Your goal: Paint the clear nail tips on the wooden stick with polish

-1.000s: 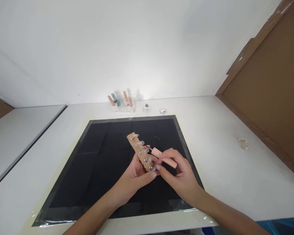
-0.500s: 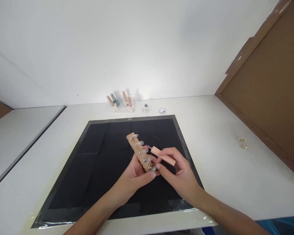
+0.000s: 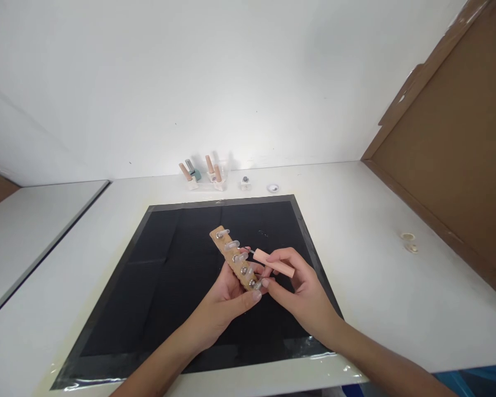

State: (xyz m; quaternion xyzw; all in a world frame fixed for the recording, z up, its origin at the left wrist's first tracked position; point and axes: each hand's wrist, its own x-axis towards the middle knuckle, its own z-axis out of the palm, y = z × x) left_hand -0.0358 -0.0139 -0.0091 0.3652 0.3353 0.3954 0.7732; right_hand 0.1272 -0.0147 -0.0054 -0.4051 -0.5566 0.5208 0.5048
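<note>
My left hand is closed around the lower end of a tan wooden nail tip stand, which tilts up and away to the left. Several clear nail tips sit along it on round metal studs. Between the fingers of my right hand is a nail polish brush with a peach handle, its thin bristle end pointing left toward the middle tips. The right thumb and a finger also meet at the lowest nail tip, partly hiding it.
Several polish bottles stand in a clear holder at the back. Beside them are a small glass jar and a round white dish. Two small cream pieces lie at the right. A black mat is taped down under my hands.
The far end of the nail tip stand has swung slightly left and down. Both hands keep their hold, with only a small shift.
</note>
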